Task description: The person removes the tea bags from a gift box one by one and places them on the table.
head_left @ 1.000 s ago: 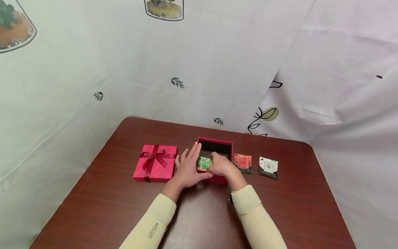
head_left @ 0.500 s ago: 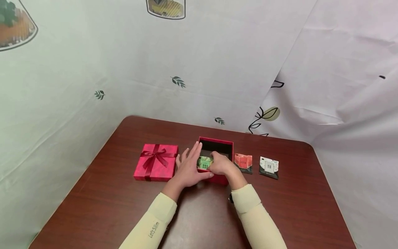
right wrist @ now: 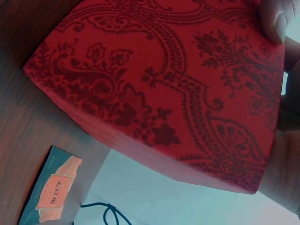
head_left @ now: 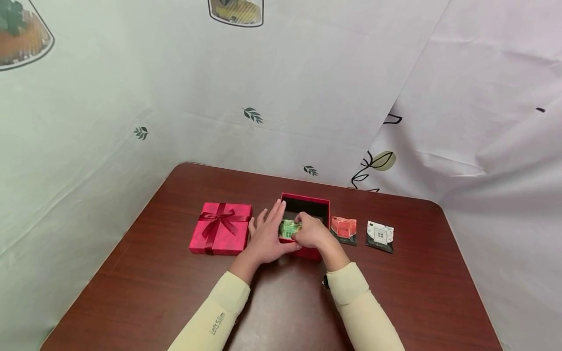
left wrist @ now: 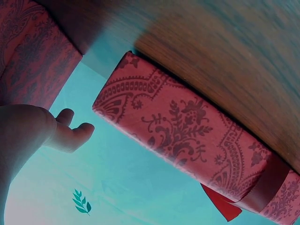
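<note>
A red patterned gift box (head_left: 311, 253) with a dark interior stands uncovered mid-table. My left hand (head_left: 265, 243) rests along its left wall with straight fingers, the thumb across the front rim. Inside the box, near the front, lies a green-printed tea packet (head_left: 287, 228). My right hand (head_left: 312, 234) reaches over the front rim with curled fingers and pinches the packet's right edge; part of the packet is hidden under it. In the right wrist view the box's patterned wall (right wrist: 154, 79) fills the top, with a thumb (right wrist: 276, 23) against it.
The red gift box lid (head_left: 228, 239) with a dark red bow lies left of the box. To the right lie an orange-printed tea packet (head_left: 344, 229) and a white-printed packet (head_left: 379, 236). A printed cloth backdrop (head_left: 281, 87) hangs behind the brown table (head_left: 408, 292).
The right hand's fingers have shifted slightly left over the green-printed tea packet and now cover more of its right side. The left hand, box, lid and other packets stay put.
</note>
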{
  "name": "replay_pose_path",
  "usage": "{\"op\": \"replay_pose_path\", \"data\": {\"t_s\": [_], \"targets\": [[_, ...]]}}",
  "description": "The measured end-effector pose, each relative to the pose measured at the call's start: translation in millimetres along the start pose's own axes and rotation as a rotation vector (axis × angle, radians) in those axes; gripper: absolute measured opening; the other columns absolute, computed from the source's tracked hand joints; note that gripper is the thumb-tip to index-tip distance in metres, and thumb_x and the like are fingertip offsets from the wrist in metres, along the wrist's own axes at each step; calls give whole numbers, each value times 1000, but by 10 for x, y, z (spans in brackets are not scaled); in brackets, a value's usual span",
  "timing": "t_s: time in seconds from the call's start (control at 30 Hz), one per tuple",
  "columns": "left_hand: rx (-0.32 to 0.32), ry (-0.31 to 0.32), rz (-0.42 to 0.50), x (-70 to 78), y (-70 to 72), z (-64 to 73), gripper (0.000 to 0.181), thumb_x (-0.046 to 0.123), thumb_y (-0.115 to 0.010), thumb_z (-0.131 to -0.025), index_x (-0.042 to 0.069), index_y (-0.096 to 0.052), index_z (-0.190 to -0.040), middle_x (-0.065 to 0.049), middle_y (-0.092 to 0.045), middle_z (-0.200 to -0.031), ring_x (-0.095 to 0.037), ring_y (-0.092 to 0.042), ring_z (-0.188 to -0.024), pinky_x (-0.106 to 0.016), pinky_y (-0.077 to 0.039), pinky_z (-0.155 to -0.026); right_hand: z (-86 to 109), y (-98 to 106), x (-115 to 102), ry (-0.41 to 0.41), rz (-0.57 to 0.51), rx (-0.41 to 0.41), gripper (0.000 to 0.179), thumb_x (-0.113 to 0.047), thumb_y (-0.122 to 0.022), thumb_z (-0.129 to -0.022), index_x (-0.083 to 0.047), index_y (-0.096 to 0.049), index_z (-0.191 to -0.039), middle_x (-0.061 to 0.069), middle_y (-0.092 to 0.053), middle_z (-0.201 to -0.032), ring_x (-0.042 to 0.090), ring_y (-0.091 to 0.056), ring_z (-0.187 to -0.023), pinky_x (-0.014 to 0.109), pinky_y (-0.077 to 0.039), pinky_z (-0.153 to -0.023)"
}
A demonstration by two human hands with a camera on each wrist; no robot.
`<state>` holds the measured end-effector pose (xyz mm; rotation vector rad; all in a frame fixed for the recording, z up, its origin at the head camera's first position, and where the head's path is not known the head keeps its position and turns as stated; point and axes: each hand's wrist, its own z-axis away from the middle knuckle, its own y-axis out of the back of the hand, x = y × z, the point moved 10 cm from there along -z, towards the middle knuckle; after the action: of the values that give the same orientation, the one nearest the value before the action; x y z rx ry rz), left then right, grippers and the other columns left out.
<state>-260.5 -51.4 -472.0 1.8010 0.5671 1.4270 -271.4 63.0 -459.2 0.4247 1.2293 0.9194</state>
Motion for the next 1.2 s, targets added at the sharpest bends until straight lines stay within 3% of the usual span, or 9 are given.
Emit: {"op": "replay_pose_path", "data": {"t_s": [0.33, 0.9, 1.2], "targets": [[-1, 2, 3, -7, -9, 0, 120, 63, -80, -71, 28, -11, -162, 13, -3, -166, -38, -12, -145, -71, -1, -107, -3, 36, -9, 47, -56, 59, 50, -10, -81, -81, -7, -57, -125, 14, -64, -108, 26, -58, -86, 39, -56, -72], [9, -2, 7, -1, 5, 11, 121, 62, -81, -70, 28, -12, -162, 12, -3, -166, -39, -13, -145, -70, 0, -107, -128, -53, -31, 42, -56, 36, 42, 5, -76, -73, -4, -66, -113, 11, -63, -98, 25, -58, -79, 33, -54, -61], [-6, 1, 9, -7, -7, 13, 120, 62, -80, -72, 30, -8, -162, 16, 0, -166, -38, -12, -145, -70, 0, -107, -136, -30, -34, 64, -102, 106, 46, 8, -75, -71, -6, -64, -113, 10, -61, -101, 26, -57, -82, 33, -55, -60]]}}
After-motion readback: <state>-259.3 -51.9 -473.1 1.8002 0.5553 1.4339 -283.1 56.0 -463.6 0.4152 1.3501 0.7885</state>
